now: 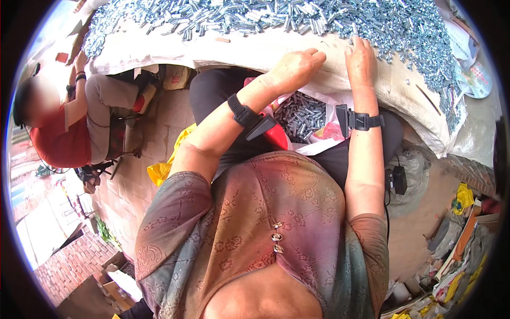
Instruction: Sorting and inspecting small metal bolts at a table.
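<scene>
My left hand [298, 66] is over the near edge of a white woven cloth [249, 49]. Its fingers are curled together, and whatever they hold is hidden. To its right, my right hand [362, 59] reaches to the border of a large pile of small silvery metal pieces [255, 18]. Its thumb and fingers are pressed together at the pile's edge, with too little showing to name what is between them. On my lap, below both hands, a white and red plastic bag [334, 139] stands open, holding many darker short metal tubes [302, 118].
At the left a person in a red top [61, 135] sits by the same cloth-covered surface, one hand at its edge. A yellow bag [159, 173] lies by my left leg. A black adapter [398, 179] is beside my right leg. A round fan-like disc [474, 80] lies far right.
</scene>
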The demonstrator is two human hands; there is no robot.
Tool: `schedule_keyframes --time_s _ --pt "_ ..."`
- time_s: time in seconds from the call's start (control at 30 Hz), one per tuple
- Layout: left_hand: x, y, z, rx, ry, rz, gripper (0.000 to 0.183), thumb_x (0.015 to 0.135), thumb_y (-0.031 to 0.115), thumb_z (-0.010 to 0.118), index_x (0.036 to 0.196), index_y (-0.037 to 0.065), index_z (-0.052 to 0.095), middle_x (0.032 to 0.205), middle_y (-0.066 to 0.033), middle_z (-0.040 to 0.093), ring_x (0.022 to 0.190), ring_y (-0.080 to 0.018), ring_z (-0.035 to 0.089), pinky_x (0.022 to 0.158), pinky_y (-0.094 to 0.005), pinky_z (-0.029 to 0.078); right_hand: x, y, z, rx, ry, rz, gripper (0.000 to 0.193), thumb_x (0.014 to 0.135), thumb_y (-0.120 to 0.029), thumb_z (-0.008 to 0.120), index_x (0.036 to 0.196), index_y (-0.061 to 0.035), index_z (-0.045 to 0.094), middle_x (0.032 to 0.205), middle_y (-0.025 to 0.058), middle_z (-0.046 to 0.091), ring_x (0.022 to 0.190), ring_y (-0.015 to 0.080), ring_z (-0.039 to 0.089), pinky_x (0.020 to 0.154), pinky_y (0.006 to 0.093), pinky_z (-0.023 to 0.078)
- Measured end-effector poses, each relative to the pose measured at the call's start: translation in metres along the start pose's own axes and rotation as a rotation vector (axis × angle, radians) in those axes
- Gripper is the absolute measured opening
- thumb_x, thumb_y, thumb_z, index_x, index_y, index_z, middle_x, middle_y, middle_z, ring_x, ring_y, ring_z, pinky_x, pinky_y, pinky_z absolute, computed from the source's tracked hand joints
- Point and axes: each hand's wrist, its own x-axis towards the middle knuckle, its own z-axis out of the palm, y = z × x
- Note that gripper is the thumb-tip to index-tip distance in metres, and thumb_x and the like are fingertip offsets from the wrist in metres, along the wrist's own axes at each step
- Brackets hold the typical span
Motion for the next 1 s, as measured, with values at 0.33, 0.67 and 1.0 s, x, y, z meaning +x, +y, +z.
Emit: schedule_keyframes --time_s 0.33,0.67,1.0 --pt "0.013 -0.021 -0.028 -0.117 0.155 -0.093 0.013 0.08 0.014 0.06 0.088 0.004 0.06 0.081 -0.0125 0.06 0.076 -0.0293 0.061 0.068 -0.0362 0.048 -0.001 0.005 0.007 0.016 0.055 -0.01 0.014 0.077 -0.015 0.058 0.09 -0.011 0.059 0.087 0.0081 0.06 0.083 0.0283 0.058 0.073 0.0393 0.047" --pt "0.042 -0.063 -0.001 0.306 0.139 -0.134 0.006 0.073 0.006 0.052 0.077 0.004 0.056 0.086 -0.0129 0.055 0.085 -0.0303 0.057 0.068 -0.0406 0.048 -0.008 -0.002 0.0 0.104 0.049 -0.061 0.01 0.075 -0.012 0.058 0.085 -0.0109 0.06 0.085 0.0074 0.06 0.084 0.0268 0.057 0.072 0.0388 0.046" --pt "0.008 -0.054 -0.011 0.129 0.204 -0.075 0.009 0.076 0.01 0.055 0.084 0.006 0.056 0.083 -0.0114 0.056 0.081 -0.0308 0.058 0.068 -0.04 0.047 -0.026 -0.029 0.005 1.161 -0.117 0.218 0.025 0.073 -0.003 0.064 0.097 -0.0052 0.062 0.084 0.0015 0.064 0.07 0.007 0.059 0.063 0.0208 0.047"
